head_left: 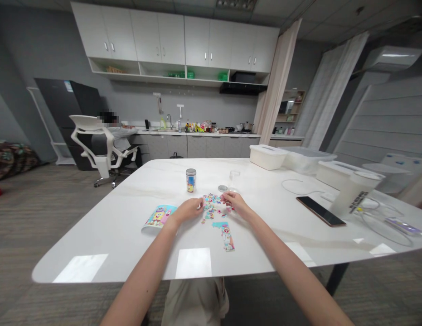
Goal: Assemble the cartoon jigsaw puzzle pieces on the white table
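Small colourful jigsaw puzzle pieces [210, 213] lie in a loose pile between my hands on the white table. My left hand [189, 210] is at the pile's left edge, fingers curled together; whatever they hold is hidden. On the right side, my right hand [237, 203] pinches what looks like a small pink puzzle piece at the pile's edge. Closer to me lies a joined strip of puzzle [227, 237] with a cartoon figure. A curled cartoon picture sheet [158, 216] rests left of my left hand, partly behind my forearm.
Beyond the pile stand a lidded jar [191, 181], a loose metal lid [223, 188] and a clear open jar [234, 180]. To the right are a phone [320, 211], a white tumbler [354, 194], cables and storage boxes [268, 157]. A person sits on a white chair [102, 151] behind.
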{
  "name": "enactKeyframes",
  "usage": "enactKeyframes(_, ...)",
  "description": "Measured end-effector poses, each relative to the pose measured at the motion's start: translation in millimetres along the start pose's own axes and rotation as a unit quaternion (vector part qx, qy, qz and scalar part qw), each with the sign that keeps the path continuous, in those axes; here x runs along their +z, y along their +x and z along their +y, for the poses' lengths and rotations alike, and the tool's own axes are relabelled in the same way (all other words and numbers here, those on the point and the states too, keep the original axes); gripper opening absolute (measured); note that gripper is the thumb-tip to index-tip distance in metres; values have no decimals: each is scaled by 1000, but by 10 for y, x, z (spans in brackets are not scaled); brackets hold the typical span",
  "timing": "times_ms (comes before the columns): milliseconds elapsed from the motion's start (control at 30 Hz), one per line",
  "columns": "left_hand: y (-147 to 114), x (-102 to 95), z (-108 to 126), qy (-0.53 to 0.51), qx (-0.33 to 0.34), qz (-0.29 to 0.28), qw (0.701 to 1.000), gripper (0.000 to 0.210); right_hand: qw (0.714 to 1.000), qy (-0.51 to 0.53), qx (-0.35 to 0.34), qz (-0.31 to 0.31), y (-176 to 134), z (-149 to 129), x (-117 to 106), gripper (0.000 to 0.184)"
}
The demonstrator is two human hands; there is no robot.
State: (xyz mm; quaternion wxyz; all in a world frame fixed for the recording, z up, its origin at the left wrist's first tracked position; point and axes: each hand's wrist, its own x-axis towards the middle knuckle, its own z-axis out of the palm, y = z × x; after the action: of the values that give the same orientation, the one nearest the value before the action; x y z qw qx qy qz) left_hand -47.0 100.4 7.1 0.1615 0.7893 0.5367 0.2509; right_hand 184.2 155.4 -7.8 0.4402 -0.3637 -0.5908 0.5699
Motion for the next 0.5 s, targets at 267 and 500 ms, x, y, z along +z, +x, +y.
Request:
enactKeyframes(267,168,76,24,-294,-115,52,947,26,996,48,70,-11,-36,-8,50,16)
enactKeyframes(500,139,94,-6,-429,-182,82,881,23,993,70,96,-26,-65,-62,69,10)
